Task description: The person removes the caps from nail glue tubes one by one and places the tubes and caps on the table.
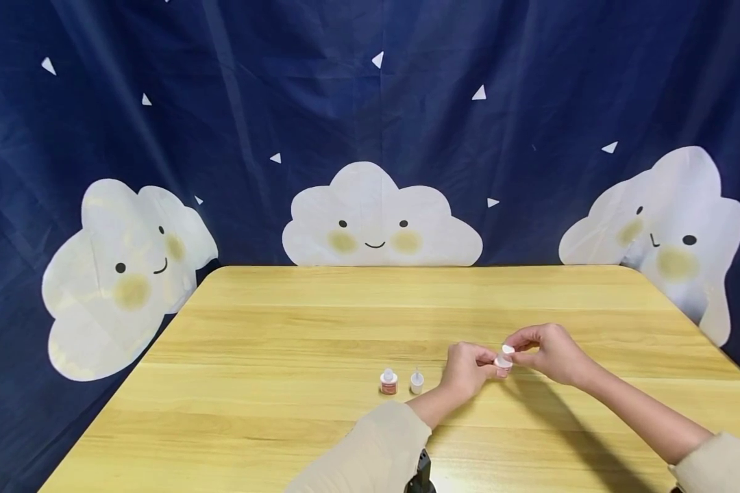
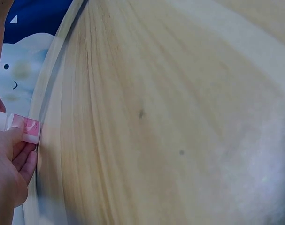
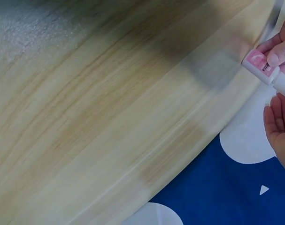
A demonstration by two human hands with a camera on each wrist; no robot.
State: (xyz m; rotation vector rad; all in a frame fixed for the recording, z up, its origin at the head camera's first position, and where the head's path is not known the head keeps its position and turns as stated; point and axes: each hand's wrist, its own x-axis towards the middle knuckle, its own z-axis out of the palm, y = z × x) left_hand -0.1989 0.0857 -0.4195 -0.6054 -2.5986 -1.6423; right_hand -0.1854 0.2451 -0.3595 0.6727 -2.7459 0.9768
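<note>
My left hand holds a small white bottle with a pink label, over the right half of the table. In the left wrist view its thumb lies across the label of the bottle. The fingers and thumb of my right hand pinch the white cap at the bottle's top. In the right wrist view the cap lines up with the neck, partly cut off by the frame edge.
Left of my hands, a second small bottle with a reddish label stands on the wooden table. Beside it a white cap rests with a thin stem pointing up. A dark blue curtain with cloud prints hangs behind the table.
</note>
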